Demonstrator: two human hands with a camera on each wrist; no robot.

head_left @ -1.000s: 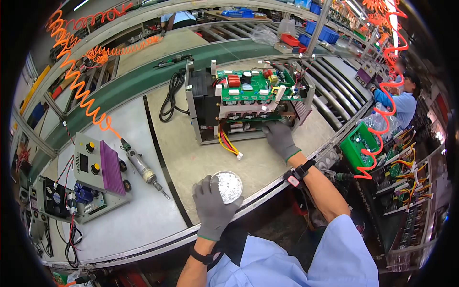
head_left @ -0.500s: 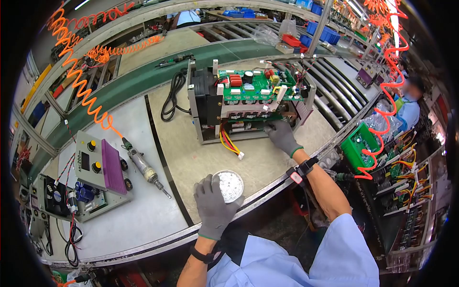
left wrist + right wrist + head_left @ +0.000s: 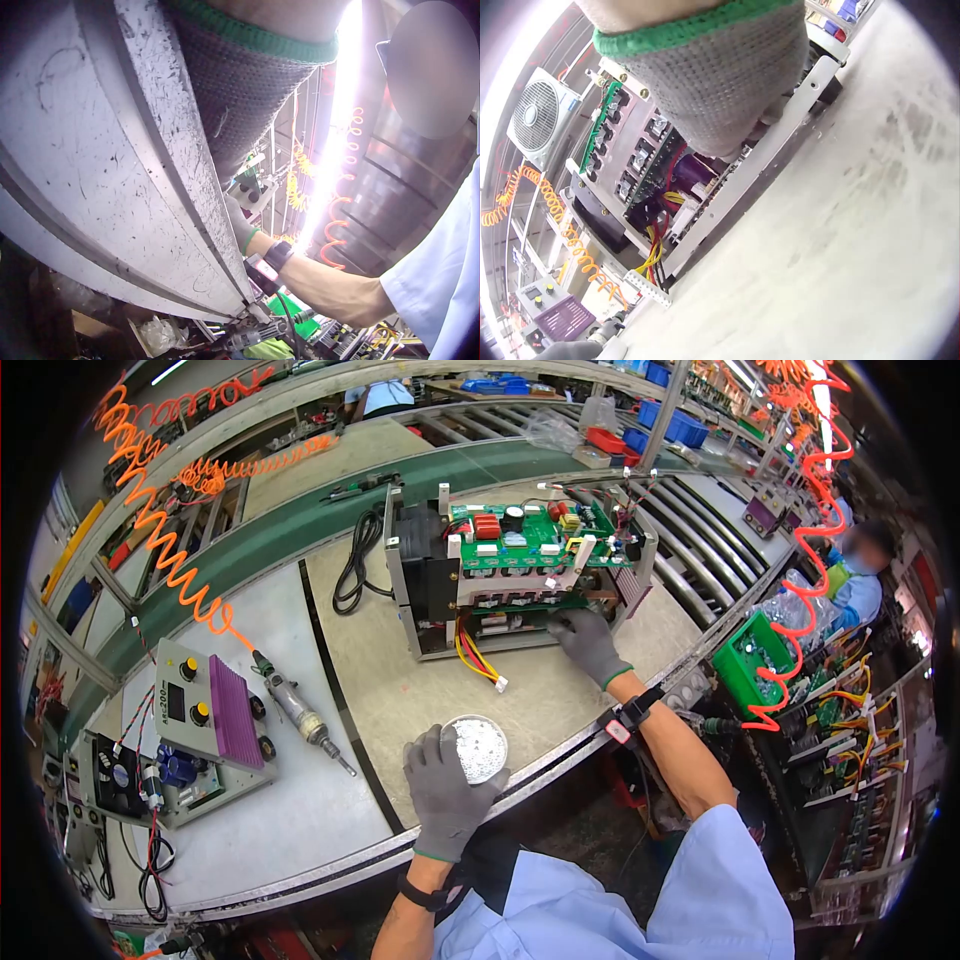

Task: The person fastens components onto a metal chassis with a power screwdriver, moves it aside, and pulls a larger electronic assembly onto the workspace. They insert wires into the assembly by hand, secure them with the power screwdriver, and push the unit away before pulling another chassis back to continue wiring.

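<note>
In the head view an open-sided metal chassis carries a green circuit board on top. My gloved right hand reaches into its lower right opening; the fingertips are hidden there, also in the right wrist view, where the glove covers them above the chassis's front rail. Yellow, red and black wires with a white connector hang out at the front. By the table's front edge, my left hand holds a round dish of white material, with fingers and thumb around its rim.
A power screwdriver and a purple-and-grey unit lie to the left. A coiled black cable lies beside the chassis. Rollers run behind it, and a green bin stands at the right. Another person is farther right.
My right wrist has shifted slightly right, with the hand still at the chassis opening. My left hand has stayed around the dish. The person at the right has moved.
</note>
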